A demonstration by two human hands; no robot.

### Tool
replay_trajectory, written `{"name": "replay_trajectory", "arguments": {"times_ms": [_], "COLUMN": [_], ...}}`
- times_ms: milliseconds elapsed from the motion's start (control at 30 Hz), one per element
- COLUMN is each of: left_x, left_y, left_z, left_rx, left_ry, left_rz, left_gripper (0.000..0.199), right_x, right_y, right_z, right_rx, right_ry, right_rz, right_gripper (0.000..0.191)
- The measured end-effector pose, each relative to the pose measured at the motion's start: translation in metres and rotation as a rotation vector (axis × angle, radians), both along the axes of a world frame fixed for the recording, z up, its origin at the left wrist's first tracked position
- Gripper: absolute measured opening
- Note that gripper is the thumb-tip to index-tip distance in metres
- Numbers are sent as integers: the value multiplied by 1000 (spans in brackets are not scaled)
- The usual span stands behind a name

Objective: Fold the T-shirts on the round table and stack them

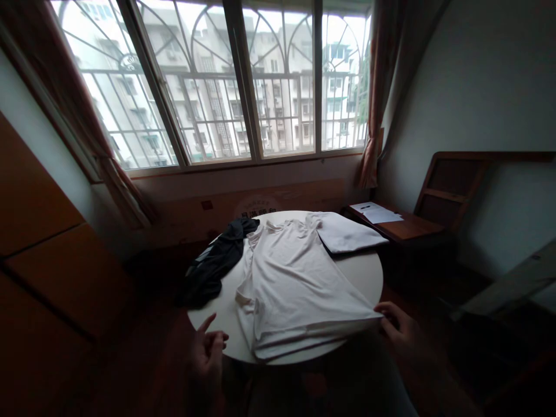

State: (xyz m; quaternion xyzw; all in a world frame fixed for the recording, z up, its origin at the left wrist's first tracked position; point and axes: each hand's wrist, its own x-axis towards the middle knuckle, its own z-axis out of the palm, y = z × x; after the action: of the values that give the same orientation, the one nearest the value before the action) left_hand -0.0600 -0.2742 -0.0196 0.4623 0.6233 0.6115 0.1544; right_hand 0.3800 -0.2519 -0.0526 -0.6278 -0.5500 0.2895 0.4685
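Note:
A white T-shirt [295, 278] lies spread over the round white table [367, 272], its hem toward me and some wrinkles across it. My right hand [397, 324] pinches the hem's right corner and pulls it out past the table's edge. At the table's front left, my left hand [211, 347] is raised beside the edge with its index finger stretched out and the others loosely curled. It holds nothing and is apart from the shirt. The shirt's left side is bunched, with one sleeve folded near its middle.
Dark clothing [221, 260] hangs over the table's left edge. A folded white garment [350, 231] lies at the back right. Beyond it, papers [377, 212] and a pen rest on a wooden surface [417, 227]. Windows [278, 87] with curtains stand behind.

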Motion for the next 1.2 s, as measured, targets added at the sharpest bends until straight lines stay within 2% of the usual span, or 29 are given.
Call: {"name": "replay_trajectory", "arguments": {"times_ms": [67, 133, 200, 300, 400, 600, 800, 900, 967, 1067, 1200], "left_x": [-1, 1, 8, 27, 43, 41, 45, 46, 42, 31, 18], "left_y": [-4, -3, 2, 9, 13, 13, 15, 13, 10, 2, -5], "left_z": [-3, 2, 14, 32, 40, 40, 47, 45, 43, 40, 40], "left_rx": [1, 10, -17, -173, -325, -422, -539, -542, -531, -478, -356], "left_ry": [203, 410, 566, 698, 783, 811, 798, 775, 751, 735, 733], "left_rz": [28, -31, -154, -380, -523, -579, -382, -339, -374, -496, -576], "left_gripper": [51, 47, 46, 53, 67, 79, 73, 74, 80, 89, 90], "right_x": [-5, -11, -15, -17, -13, 3, 5, 6, 7, 6, 5], "right_y": [0, 1, 1, 2, 3, 7, 10, 11, 10, 8, 6], "right_z": [-6, -10, -13, -14, -13, -8, -7, -8, -9, -11, -14], "right_rx": [4, 9, 16, 8, 0, -111, -94, -82, -92, -94, -71], "right_ry": [6, 6, -6, -23, -12, -19, 28, 94, 117, 99, 81], "right_rz": [-37, -41, -38, -35, -22, 67, 62, 55, 46, 23, 12], "right_gripper": [38, 42, 47, 50, 48, 42, 38, 37, 38, 39, 38]}}
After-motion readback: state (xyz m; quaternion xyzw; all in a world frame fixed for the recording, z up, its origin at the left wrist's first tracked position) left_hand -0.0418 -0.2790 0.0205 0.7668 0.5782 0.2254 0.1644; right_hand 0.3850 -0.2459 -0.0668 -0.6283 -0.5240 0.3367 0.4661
